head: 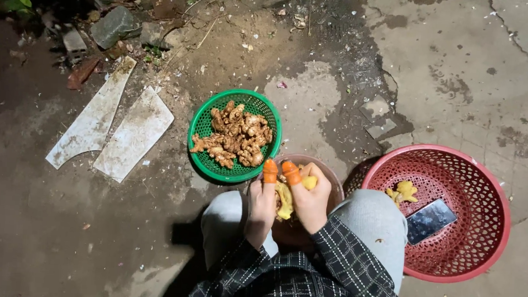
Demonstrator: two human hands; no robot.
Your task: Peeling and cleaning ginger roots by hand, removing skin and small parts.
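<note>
Peeled yellow root, lower centre of frame: lying lengthwise between both hands, left hand and right hand both grasping it, above brown bowl; green basket sitting just above-left.

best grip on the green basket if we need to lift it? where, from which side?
Take the green basket by its bare left rim, coming from above. It sits upright, unpeeled roots piled centre-right; the near rim is crowded by the hands. Likely safest with one hand on each side.

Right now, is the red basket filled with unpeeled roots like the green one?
No: the red basket holds only one peeled yellow piece and a flat dark phone, while the unpeeled roots sit in the green basket.
</note>
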